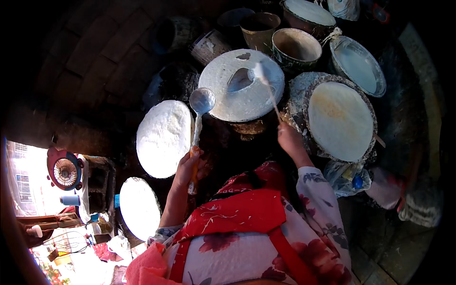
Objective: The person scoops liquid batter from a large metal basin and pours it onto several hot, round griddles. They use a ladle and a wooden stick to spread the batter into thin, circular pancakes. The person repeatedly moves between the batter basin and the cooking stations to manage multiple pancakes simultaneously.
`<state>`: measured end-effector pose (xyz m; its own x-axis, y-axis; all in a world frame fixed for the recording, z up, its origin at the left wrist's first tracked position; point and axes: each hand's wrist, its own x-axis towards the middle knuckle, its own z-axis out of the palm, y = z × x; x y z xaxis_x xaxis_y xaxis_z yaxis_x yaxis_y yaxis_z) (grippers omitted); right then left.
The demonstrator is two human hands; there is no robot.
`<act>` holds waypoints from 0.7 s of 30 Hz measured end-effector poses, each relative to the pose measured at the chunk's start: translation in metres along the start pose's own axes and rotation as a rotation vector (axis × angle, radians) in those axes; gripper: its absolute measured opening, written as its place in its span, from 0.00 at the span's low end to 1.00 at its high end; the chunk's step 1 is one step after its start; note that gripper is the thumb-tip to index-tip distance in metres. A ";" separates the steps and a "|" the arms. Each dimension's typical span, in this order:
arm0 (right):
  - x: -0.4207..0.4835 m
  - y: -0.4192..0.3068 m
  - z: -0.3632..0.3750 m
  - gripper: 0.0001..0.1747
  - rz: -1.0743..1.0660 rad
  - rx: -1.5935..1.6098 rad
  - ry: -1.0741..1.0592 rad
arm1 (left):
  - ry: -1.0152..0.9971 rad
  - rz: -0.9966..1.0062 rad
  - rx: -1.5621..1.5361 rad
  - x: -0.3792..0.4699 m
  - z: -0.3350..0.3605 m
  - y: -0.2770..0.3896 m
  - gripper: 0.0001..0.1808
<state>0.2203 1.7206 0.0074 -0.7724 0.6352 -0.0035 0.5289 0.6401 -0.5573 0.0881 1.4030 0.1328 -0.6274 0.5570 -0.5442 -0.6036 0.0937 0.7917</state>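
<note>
My left hand (186, 164) grips the orange handle of a metal ladle (202, 100), whose bowl points away from me. In my right hand (291, 140) is a thin stick tool (272, 93) with a white, motion-blurred head. That head hangs over a round, white-coated slab (219, 83) with an irregular opening near its middle; whether it touches is hard to tell. To the right, a round pan (372, 107) holds a pale sheet (338, 121) with a tan patch. A bright white round (164, 139) lies left of the ladle, and a second white round (140, 208) sits nearer me.
Behind the slab stand a bucket (260, 39), a bowl (296, 53), a tilted container (210, 47) and a basin of whitish liquid (356, 67). A plastic bag (343, 178) lies by my right forearm. At far left is a small fan (65, 169).
</note>
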 end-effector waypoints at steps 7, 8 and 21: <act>0.010 0.004 -0.015 0.09 0.033 0.023 0.039 | -0.003 -0.015 0.037 -0.003 -0.006 0.003 0.14; 0.005 0.003 -0.007 0.09 -0.032 0.004 0.017 | -0.011 -0.019 0.031 -0.001 -0.006 0.004 0.14; 0.001 -0.023 -0.009 0.07 -0.259 -0.117 -0.117 | 0.023 -0.031 0.179 0.022 -0.006 0.010 0.10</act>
<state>0.2105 1.7106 0.0272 -0.9182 0.3952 0.0270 0.3412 0.8237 -0.4528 0.0659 1.4109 0.1270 -0.6220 0.5325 -0.5741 -0.5275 0.2569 0.8098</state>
